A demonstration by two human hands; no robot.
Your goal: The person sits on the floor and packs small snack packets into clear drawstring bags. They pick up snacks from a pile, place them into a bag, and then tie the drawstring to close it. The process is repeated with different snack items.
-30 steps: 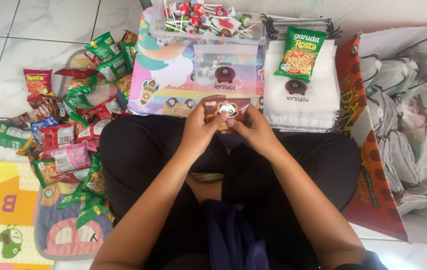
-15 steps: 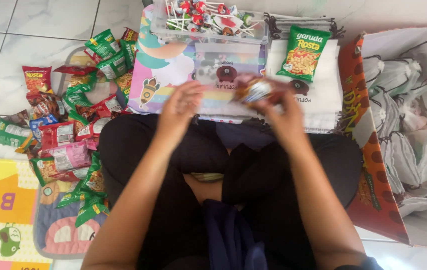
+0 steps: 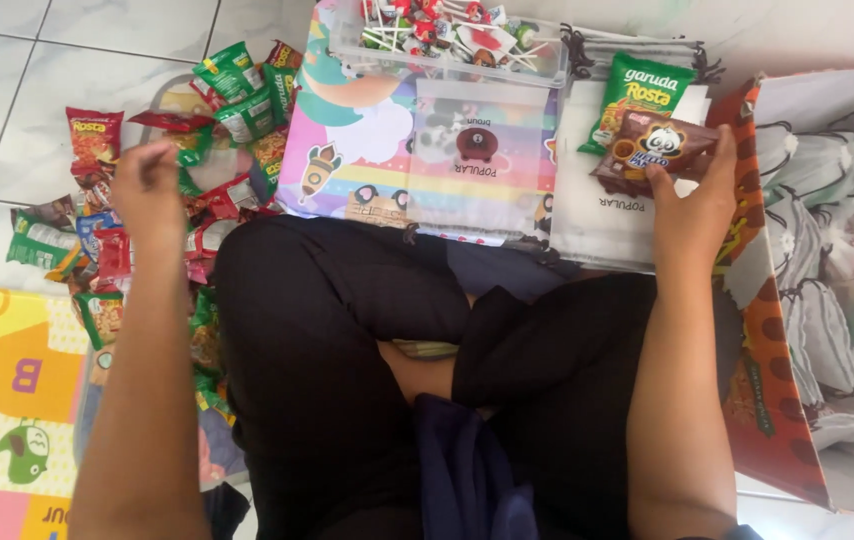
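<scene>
Your right hand [image 3: 692,205] reaches forward, fingers pinching a brown snack packet [image 3: 655,152] just beyond its fingertips, above a stack of white pouches [image 3: 597,215]. Your left hand [image 3: 147,190] stretches out to the side, loosely curled and holding nothing, over the snack pile [image 3: 97,230].

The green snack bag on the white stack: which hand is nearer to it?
Right. The right hand holds a brown snack packet just beside the green snack bag. The left hand is far across, over the snack pile.
</scene>
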